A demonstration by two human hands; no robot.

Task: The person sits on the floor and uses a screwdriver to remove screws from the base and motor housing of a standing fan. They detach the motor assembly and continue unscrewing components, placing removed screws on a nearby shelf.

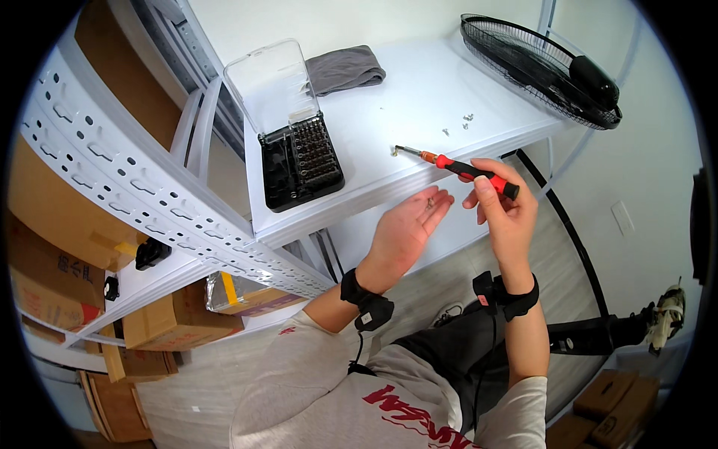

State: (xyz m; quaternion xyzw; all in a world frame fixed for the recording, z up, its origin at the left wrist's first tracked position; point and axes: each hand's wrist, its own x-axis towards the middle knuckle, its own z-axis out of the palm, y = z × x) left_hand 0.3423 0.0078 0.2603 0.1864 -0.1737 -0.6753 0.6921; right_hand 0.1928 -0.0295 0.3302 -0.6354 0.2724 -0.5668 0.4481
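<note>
My right hand [508, 213] is closed round a red-and-black screwdriver [479, 173], its shaft pointing left over the white shelf [419, 97]. A small brass-coloured screw [394, 153] is at the driver's tip; whether the two touch I cannot tell. My left hand [404, 236] is turned palm up by the shelf's front edge, fingers cupped around small metal screws [430, 203]. Several loose screws [467, 120] lie further back on the shelf. Left of them is a black bit case [303, 161] with its clear lid raised, filled with rows of bits.
A folded grey cloth [345, 69] lies behind the bit case. At the back right, a round black fan grille [531, 71] rests on the shelf. A perforated white upright [142, 179] rises on the left, with cardboard boxes [176, 318] on the lower shelf. Black straps circle both wrists.
</note>
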